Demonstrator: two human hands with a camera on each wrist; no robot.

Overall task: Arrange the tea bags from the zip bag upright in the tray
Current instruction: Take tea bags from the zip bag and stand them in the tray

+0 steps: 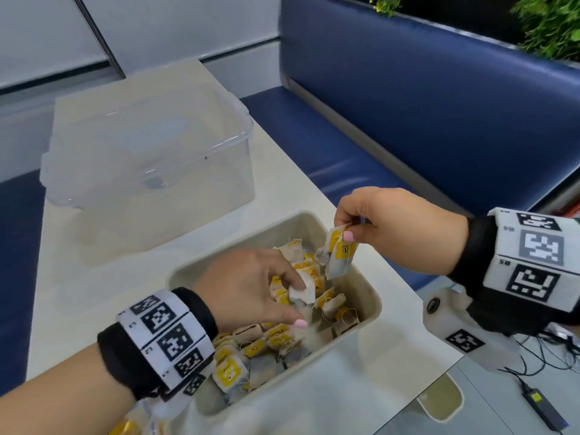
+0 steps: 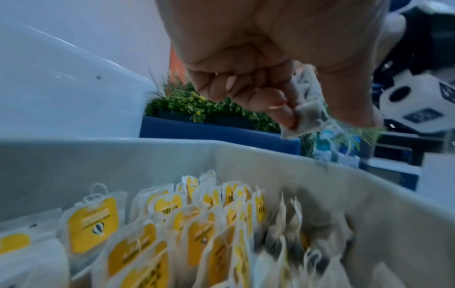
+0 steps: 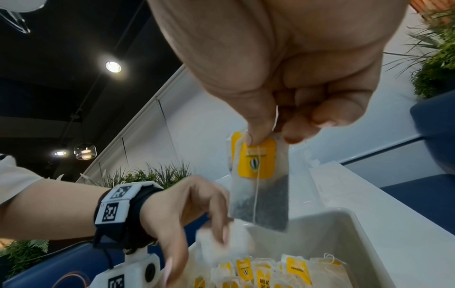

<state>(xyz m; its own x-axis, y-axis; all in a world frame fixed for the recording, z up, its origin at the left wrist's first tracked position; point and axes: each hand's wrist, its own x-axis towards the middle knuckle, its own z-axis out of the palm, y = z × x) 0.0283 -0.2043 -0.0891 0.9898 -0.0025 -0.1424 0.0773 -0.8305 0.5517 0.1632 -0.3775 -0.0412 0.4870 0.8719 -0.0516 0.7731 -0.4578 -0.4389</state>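
Right hand (image 1: 395, 227) pinched a yellow-tagged paper tea bag (image 1: 340, 255) by its top, hanging upright over the beige plastic tray's (image 1: 370, 304) far corner; left hand (image 1: 251, 287) pinched another.

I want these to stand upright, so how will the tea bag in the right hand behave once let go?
The tea bag, pinched by the right hand, hangs flat, so probably light and floppy. Likely it tips unless leaned on neighbours in the tray.
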